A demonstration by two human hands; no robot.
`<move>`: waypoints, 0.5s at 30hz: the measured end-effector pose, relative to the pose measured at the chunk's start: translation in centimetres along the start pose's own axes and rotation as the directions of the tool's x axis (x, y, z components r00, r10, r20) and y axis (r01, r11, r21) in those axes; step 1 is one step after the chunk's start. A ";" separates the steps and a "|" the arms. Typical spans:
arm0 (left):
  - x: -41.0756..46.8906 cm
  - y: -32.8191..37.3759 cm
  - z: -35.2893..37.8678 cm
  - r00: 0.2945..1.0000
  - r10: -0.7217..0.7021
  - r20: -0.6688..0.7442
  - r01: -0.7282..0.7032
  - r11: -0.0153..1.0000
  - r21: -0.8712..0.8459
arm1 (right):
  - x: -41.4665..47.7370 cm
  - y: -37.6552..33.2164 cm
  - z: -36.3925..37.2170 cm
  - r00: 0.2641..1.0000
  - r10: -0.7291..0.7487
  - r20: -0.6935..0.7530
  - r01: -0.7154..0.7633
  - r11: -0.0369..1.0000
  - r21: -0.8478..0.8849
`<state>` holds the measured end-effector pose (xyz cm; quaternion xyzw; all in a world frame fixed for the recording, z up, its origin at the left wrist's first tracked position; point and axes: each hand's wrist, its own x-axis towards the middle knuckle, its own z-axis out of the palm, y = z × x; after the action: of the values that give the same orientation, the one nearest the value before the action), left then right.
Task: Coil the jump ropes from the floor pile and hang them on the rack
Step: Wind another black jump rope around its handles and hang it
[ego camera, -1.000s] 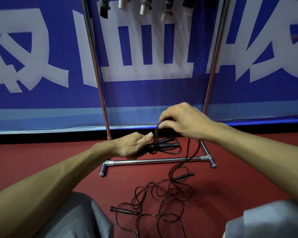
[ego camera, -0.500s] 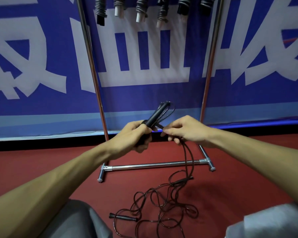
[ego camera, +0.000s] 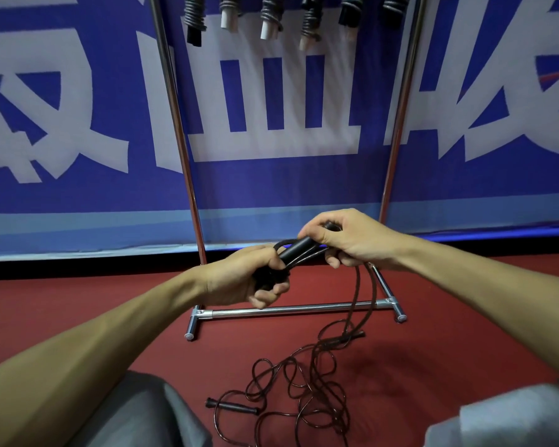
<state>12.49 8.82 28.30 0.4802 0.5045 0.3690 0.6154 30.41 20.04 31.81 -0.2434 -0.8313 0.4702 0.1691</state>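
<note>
Black jump rope handle (ego camera: pixel 296 248) gripped betw. both hands: left hand (ego camera: pixel 236 279) clenched round its lower end plus a few cord turns, right hand (ego camera: pixel 349 241) curled over the upper end, guiding cord. Cord drops from the right hand to the floor pile (ego camera: pixel 297 391), just in front of the rack (ego camera: pixel 297 309) base. Several coiled ropes (ego camera: pixel 270 17) already hang up top. Est. progress: this coil barely begun, most cord loose, hanging not yet done. Two handles in the pile suggest approx. one more rope remains.

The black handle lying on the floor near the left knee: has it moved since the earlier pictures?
No. The black handle lies at the same offset from the rack's left foot as before, nearer the camera and slightly to the right.
</note>
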 end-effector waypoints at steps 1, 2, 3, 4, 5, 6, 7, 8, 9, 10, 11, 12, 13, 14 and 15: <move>0.0 0.1 0.1 1.000 0.000 -0.006 0.000 1.000 -0.006 | 0.0 0.1 0.0 1.000 -0.001 -0.002 0.001 0.999 -0.034; 0.0 0.1 0.2 1.000 -0.002 -0.024 0.001 1.000 -0.014 | 0.1 0.1 0.0 1.000 -0.005 -0.009 0.005 0.998 -0.068; 0.0 0.2 0.4 0.999 0.001 -0.048 -0.002 1.000 -0.022 | 0.2 0.1 -0.1 1.000 -0.009 -0.019 0.007 0.996 -0.087; -0.1 0.4 0.5 0.998 0.011 -0.068 -0.012 1.000 -0.018 | 0.2 0.1 -0.1 1.000 -0.005 -0.031 0.002 0.997 -0.082; -0.1 0.5 0.5 0.997 0.028 -0.078 -0.028 1.000 0.001 | 0.3 0.2 -0.1 0.999 0.000 -0.045 -0.003 0.998 -0.063; -0.1 0.6 0.6 0.996 0.048 -0.078 -0.045 0.998 0.033 | 0.3 0.1 -0.2 0.998 0.004 -0.061 -0.007 0.999 -0.044; 0.0 0.6 0.7 0.995 0.070 -0.075 -0.064 0.995 0.071 | 0.4 0.2 -0.3 0.997 0.007 -0.078 -0.010 0.999 -0.039; 0.1 0.6 0.8 0.992 0.094 -0.080 -0.084 0.990 0.115 | 0.5 0.2 -0.4 0.996 0.010 -0.094 -0.015 0.998 -0.053; 0.2 0.6 0.9 0.988 0.117 -0.096 -0.100 0.980 0.170 | 0.6 0.3 -0.5 0.994 0.013 -0.105 -0.021 0.997 -0.079; 0.4 0.6 1.0 0.983 0.138 -0.119 -0.105 0.963 0.246 | 0.7 0.5 -0.6 0.993 0.018 -0.115 -0.030 0.994 -0.104; 0.6 0.6 1.0 0.977 0.157 -0.143 -0.100 0.934 0.342 | 0.8 0.6 -0.7 0.992 0.023 -0.124 -0.039 0.991 -0.126; 0.8 0.5 1.0 0.971 0.178 -0.161 -0.090 0.891 0.445 | 0.8 0.7 -0.7 0.991 0.027 -0.130 -0.046 0.988 -0.146; 1.1 0.5 1.0 0.965 0.200 -0.171 -0.078 0.838 0.540 | 0.8 0.7 -0.8 0.990 0.027 -0.135 -0.049 0.985 -0.165; 1.3 0.4 1.0 0.960 0.219 -0.174 -0.067 0.783 0.618 | 0.8 0.7 -0.8 0.990 0.027 -0.142 -0.053 0.982 -0.183; 1.6 0.3 1.0 0.955 0.239 -0.178 -0.058 0.734 0.677 | 0.8 0.7 -0.8 0.988 0.027 -0.150 -0.057 0.978 -0.201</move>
<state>13.79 10.14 28.17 0.6555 0.6363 0.2715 0.3028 30.27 21.35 31.65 -0.3111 -0.8551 0.3666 0.1939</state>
